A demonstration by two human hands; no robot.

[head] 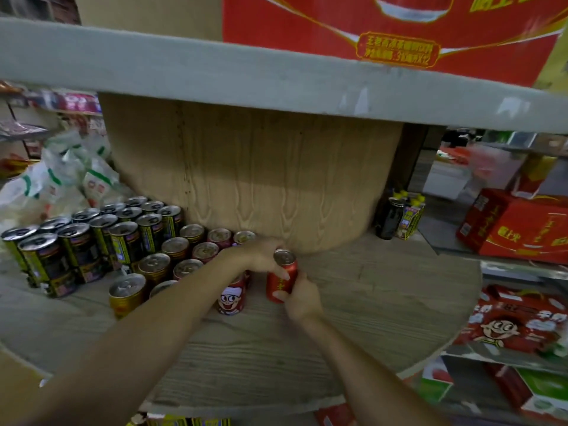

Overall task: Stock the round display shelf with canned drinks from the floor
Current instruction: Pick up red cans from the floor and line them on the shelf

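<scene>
- We see both hands on one red can (281, 279), which stands upright on the wood-grain round shelf (353, 318), just in front of the central wooden column (246, 179).
- Left hand (261, 255) reaches over from the left; its fingers curl over the can's top and upper side.
- Right hand (302, 298) grips the can's lower right side from below, thumb across the label. So the hands are together, both clamped on the same can.
- Whether the can's base is fully down on the shelf we cannot tell; the right hand covers the bottom edge.
- Just left of it stands a red cartoon-face can (231, 298), partly behind the left forearm, close to the held can but not clearly touching.
- Further left: a cluster of gold and red cans (172, 259) in rows, silver tops up, then a block of dark yellow-labelled cans (76, 244) at the shelf's left edge.
- Two dark bottles with yellow caps (399, 216) stand at the right of the column, well apart from the hands.
- The upper shelf tier (276, 78) runs across the top of the view, with a red carton (384, 29) on it.
- More red cartons (516, 226) sit off to the right, beyond the shelf; white bags (61, 176) are piled at the far left.
</scene>
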